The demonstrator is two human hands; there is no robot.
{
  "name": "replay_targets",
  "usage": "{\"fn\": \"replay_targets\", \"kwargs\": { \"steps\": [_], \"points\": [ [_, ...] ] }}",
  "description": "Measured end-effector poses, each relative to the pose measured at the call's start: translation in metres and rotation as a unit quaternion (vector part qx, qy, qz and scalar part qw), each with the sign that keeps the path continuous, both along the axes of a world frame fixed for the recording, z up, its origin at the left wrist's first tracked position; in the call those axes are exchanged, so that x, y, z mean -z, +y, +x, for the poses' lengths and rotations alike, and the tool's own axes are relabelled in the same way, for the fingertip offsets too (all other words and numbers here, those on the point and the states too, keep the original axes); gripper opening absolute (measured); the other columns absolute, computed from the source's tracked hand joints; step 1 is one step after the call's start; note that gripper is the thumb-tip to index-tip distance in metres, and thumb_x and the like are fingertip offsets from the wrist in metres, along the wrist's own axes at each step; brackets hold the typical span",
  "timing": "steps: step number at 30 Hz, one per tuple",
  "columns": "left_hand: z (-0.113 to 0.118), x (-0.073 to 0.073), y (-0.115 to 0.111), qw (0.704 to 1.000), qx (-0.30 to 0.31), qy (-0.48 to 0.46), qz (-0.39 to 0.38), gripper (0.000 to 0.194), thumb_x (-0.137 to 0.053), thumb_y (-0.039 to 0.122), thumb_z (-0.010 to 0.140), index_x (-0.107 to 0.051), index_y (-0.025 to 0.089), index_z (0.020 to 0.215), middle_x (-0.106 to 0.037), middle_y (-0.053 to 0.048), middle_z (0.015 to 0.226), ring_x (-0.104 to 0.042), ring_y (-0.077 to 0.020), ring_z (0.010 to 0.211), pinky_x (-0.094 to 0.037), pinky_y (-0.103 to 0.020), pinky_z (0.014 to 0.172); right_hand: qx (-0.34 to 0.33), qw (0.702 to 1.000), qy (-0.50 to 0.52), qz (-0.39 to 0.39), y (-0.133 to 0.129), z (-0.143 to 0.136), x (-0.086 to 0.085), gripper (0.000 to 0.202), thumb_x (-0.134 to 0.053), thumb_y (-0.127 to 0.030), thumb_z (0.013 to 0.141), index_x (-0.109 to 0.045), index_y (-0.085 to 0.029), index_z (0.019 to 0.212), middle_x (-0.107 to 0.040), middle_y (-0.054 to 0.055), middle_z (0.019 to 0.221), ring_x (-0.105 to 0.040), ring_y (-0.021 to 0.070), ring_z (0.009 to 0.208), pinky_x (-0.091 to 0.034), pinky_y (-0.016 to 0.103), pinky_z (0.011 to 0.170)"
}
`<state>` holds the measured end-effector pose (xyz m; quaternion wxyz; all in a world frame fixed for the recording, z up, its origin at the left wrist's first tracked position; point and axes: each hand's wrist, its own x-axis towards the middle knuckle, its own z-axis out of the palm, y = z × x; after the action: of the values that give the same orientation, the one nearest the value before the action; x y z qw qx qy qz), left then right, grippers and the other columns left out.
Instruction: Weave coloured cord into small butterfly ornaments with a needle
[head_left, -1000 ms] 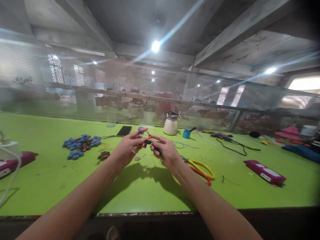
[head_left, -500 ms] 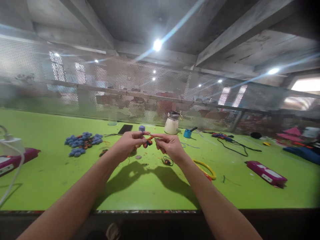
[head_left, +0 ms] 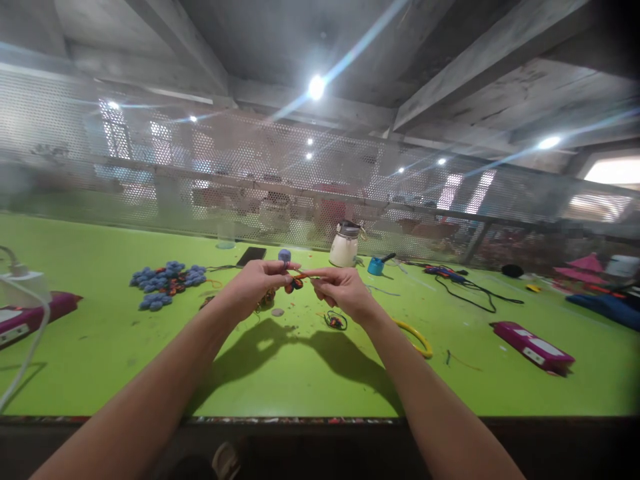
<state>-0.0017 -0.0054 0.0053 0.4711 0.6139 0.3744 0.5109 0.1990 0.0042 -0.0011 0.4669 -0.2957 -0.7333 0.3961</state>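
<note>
Over the middle of the green table (head_left: 310, 393), my left hand (head_left: 260, 283) pinches a small orange and black cord piece (head_left: 294, 285), which hangs below its fingertips. My right hand (head_left: 343, 288) is closed close beside it, its fingertips at the orange strand; what lies between them is too small to make out. A blue-purple spool (head_left: 285, 256) stands just behind my left fingers. Below my right hand lies a small tangle of dark and orange cord (head_left: 335, 321).
Blue flower-like pieces (head_left: 160, 283) lie at the left. Behind are a dark phone-like slab (head_left: 251, 256), a white jug (head_left: 344, 245) and a blue pot (head_left: 376, 266). To the right are a yellow ring (head_left: 417, 339), black cables (head_left: 467, 287) and a magenta power strip (head_left: 533, 347).
Both hands stay nearly in place, with slight shifts of the fingers. The orange and black piece has moved slightly left and up.
</note>
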Motion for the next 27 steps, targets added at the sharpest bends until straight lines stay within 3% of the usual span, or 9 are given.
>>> {"fn": "replay_targets", "kwargs": {
  "steps": [13,21,27],
  "points": [
    [0.000,-0.001,-0.003,1.000,0.002,0.016,-0.004,0.031,-0.073,0.013,0.061,-0.078,0.017,0.091,-0.071,-0.006,0.064,-0.057,-0.0177,0.056,-0.034,-0.025,0.045,-0.061,0.989,-0.126,0.042,-0.001,0.014,-0.007,0.034,-0.056,-0.021,0.083,-0.072,-0.019,0.112,-0.037,-0.007,0.050,-0.028,0.0070,0.045,-0.025,0.023,0.046],
    [0.001,0.000,-0.004,0.999,0.001,0.044,-0.009,0.028,-0.071,0.012,0.062,-0.078,0.016,0.089,-0.072,-0.008,0.066,-0.055,-0.0155,0.050,-0.031,-0.025,0.043,-0.010,0.972,-0.220,0.087,-0.001,0.016,-0.009,0.037,-0.051,-0.013,0.081,-0.073,-0.018,0.111,-0.038,-0.005,0.052,-0.024,0.0078,0.048,-0.021,0.023,0.046],
    [0.004,0.000,-0.004,0.996,-0.009,0.087,0.002,0.027,-0.071,0.015,0.064,-0.077,0.014,0.090,-0.069,-0.006,0.060,-0.052,-0.0142,0.048,-0.031,-0.025,0.043,0.043,0.941,-0.296,0.159,0.000,0.016,-0.008,0.036,-0.051,-0.012,0.082,-0.075,-0.023,0.108,-0.051,-0.002,0.053,-0.030,0.0083,0.047,-0.024,0.023,0.048]
  ]
}}
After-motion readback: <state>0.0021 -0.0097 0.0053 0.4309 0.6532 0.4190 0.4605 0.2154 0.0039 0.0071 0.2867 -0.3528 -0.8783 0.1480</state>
